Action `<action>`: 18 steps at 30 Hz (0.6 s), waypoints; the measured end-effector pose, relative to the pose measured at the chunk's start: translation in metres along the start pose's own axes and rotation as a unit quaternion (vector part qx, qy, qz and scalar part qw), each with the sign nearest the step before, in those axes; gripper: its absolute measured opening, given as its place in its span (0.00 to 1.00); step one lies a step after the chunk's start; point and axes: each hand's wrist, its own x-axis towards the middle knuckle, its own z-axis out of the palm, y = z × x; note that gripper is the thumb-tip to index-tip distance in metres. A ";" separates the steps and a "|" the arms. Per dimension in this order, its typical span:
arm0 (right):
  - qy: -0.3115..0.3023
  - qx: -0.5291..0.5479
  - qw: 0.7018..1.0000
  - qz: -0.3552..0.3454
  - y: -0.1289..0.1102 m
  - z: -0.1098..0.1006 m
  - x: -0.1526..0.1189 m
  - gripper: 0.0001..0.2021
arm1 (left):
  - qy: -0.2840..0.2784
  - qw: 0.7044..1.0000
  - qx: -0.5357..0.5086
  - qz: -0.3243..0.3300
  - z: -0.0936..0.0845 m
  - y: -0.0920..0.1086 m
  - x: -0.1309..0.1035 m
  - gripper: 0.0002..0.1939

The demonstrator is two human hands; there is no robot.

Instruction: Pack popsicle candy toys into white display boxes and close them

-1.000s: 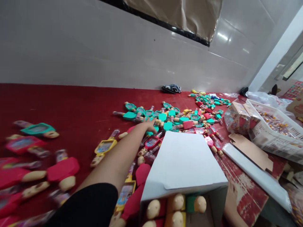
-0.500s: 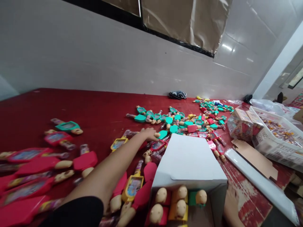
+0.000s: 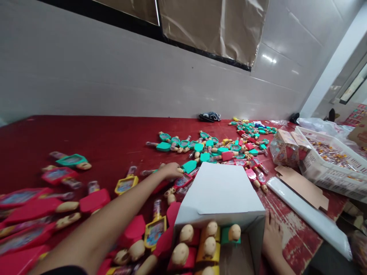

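left hand (image 3: pixel 171 170) closes on a teal toy (image 3: pixel 189 166) at 12 o'clock from the white box (image 3: pixel 223 194); right hand (image 3: pixel 272 238) lies flat, bracing it. a loose pinch could drop it.

Wide bare stretch of red counter (image 3: pixel 94 137) along the wall, open for passing from the far left up to the teal toy cluster (image 3: pixel 200 145). Near left edge crowded with red toys (image 3: pixel 34 210); centre blocked by the white box (image 3: pixel 223 194) with toys packed close around its left side, leaving only narrow gaps there. Right side hemmed in by cardboard sheet (image 3: pixel 304 185), white strip (image 3: pixel 306 214) and white crate (image 3: pixel 329 168).
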 end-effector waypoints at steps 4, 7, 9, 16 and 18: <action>0.004 0.003 1.000 0.002 0.000 0.003 0.000 0.27 | 0.039 0.999 0.027 -0.020 -0.017 -0.005 -0.012 0.17; 0.004 0.004 1.000 -0.004 0.002 0.007 0.001 0.27 | 0.097 0.994 0.011 -0.051 -0.033 0.003 -0.011 0.21; 0.005 0.006 1.000 -0.008 0.003 0.011 0.002 0.27 | 0.112 0.993 -0.016 -0.037 -0.038 0.017 -0.003 0.20; -0.004 0.006 1.000 -0.009 0.005 0.013 0.001 0.27 | 0.031 0.998 -0.047 0.041 -0.004 0.089 0.044 0.13; -0.011 0.009 1.000 -0.008 0.004 0.011 0.001 0.26 | 0.019 0.998 -0.043 0.030 0.012 0.102 0.053 0.16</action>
